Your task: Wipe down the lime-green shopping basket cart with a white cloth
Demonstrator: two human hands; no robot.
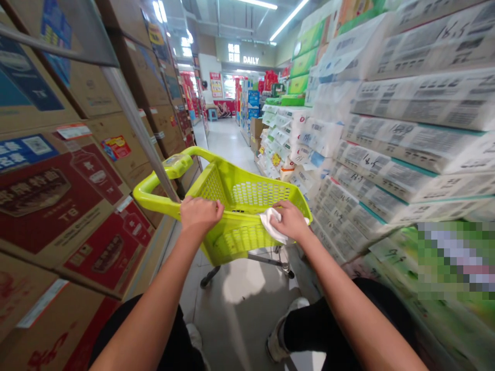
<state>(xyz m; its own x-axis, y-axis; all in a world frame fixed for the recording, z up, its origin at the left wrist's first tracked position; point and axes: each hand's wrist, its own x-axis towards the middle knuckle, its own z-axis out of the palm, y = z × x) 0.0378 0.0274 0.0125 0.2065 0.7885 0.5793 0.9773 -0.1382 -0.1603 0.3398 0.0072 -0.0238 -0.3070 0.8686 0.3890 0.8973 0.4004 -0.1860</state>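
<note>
A small yellow-green shopping cart [232, 242] stands sideways before me, its handle [154, 190] to the left. My left hand [201, 212] is closed around the cart's near rim, close to the handle end. Farther right along that same rim, my right hand [288, 220] presses a white cloth [273, 226] against the plastic, with its fingers curled over the edge. The cloth is partly hidden under the fingers. Through the perforated sides I see into the basket, but its floor is mostly hidden.
Stacked cartons [88, 170] line the left, with a metal pole [135, 118] slanting in front of them. Piles of wrapped paper packs [386, 139] rise on the right. The tiled aisle [228, 136] runs on behind the cart, with a blue stool [212, 114] far back.
</note>
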